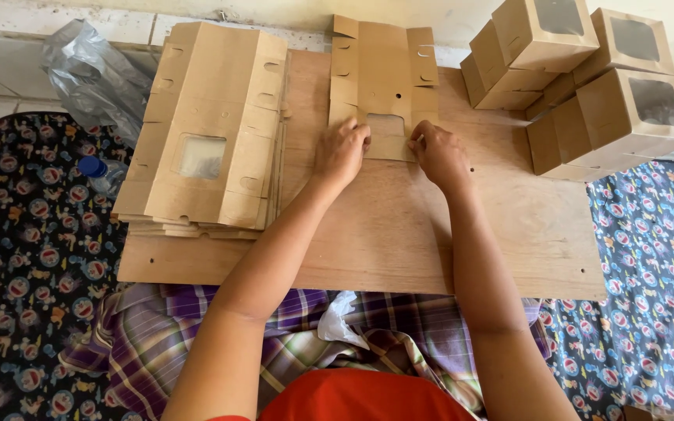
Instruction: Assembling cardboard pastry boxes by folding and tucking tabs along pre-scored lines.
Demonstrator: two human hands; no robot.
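Observation:
A flat brown cardboard box blank (384, 74) with slots and a window cut-out lies at the far middle of a wooden board (399, 234). My left hand (341, 152) presses its near edge on the left side, fingers curled on the folded-over flap (388, 146). On the right side of that flap, my right hand (437, 152) pinches it. Both hands touch the same blank.
A stack of flat box blanks (208, 132) with clear windows lies on the board's left. Several folded brown window boxes (587, 86) pile at the right back. A crumpled plastic bag (95, 78) and a blue cap (91, 166) lie left on a patterned cloth.

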